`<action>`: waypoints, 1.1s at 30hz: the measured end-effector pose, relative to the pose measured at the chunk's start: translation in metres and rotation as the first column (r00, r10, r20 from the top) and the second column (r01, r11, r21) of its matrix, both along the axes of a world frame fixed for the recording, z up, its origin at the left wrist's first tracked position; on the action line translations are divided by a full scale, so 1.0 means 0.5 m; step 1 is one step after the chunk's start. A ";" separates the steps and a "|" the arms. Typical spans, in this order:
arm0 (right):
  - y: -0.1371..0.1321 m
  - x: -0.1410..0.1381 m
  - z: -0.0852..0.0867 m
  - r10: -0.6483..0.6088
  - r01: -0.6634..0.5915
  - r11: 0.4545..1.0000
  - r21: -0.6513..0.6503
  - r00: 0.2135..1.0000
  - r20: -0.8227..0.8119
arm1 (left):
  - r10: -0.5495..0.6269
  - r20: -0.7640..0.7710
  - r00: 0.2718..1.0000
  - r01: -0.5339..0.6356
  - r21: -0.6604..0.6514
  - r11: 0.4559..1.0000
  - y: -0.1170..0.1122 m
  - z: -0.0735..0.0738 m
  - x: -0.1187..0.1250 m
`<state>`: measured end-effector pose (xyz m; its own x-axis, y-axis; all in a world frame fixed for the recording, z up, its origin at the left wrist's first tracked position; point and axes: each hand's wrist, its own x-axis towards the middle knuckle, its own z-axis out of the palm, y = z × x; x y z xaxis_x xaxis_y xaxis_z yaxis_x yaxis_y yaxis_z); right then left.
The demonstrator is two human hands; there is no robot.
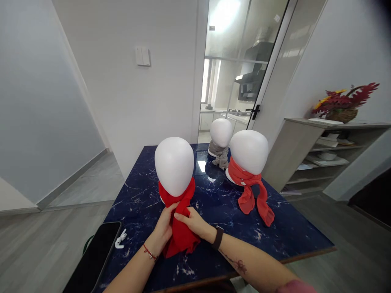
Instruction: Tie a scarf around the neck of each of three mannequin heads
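Note:
A red scarf (184,236) is wrapped around the neck of a white mannequin head (174,165), its ends hanging forward onto the table. My left hand (165,224) grips the scarf on its left side, just below the chin. From the right, my right hand (193,221) closes on the same hanging part, thumb on top. The fingertips of both hands are partly hidden in the cloth. To the right, a second white head (249,151) wears a coral scarf (247,179) with two loose ends. Behind it stands a smaller-looking white head (221,132) with a grey scarf (218,151).
The heads stand on a dark blue marbled table (210,203). A black tablet or phone (94,258) and white earbuds (121,239) lie at its left edge. Behind is a glass door (235,61); a shelf unit (324,158) with a flower basket (342,114) stands at right.

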<state>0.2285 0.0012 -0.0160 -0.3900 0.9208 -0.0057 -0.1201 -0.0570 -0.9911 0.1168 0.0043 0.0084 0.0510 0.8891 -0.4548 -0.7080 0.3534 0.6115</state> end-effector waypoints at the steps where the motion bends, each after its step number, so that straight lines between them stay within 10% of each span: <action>1: 0.000 0.001 0.002 -0.028 0.028 1.000 -0.006 0.999 -0.015 | 0.018 -0.056 0.998 -0.017 0.021 1.000 -0.004 0.005 -0.002; 6: 0.000 0.002 0.015 -0.032 0.030 0.999 -0.029 0.997 -0.070 | -0.041 -0.342 0.939 0.095 0.143 0.985 -0.029 0.018 -0.042; 12: 0.002 0.000 0.007 -0.114 0.112 0.991 0.077 0.993 0.031 | -0.187 -0.687 0.702 0.296 0.042 0.954 -0.050 0.006 -0.115; 17: -0.001 0.000 0.000 -0.167 0.150 0.982 0.113 0.974 0.156 | -0.204 -0.133 0.970 0.202 -0.030 0.979 -0.076 0.035 -0.119; 21: -0.004 -0.002 0.000 -0.152 0.115 0.982 0.150 0.953 0.263 | -0.119 0.207 0.971 0.126 -0.017 0.992 -0.106 0.034 -0.098; 33: -0.014 0.013 0.021 -0.227 -0.023 0.899 0.437 0.829 0.511 | -0.111 0.107 0.988 0.125 -0.127 0.984 -0.101 0.046 -0.075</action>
<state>0.2352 -0.0056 -0.0057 -0.3413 0.9187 0.1987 0.4556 0.3466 -0.8200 0.0795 -0.0460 0.0313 0.2028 0.8059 -0.5563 -0.7112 0.5117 0.4820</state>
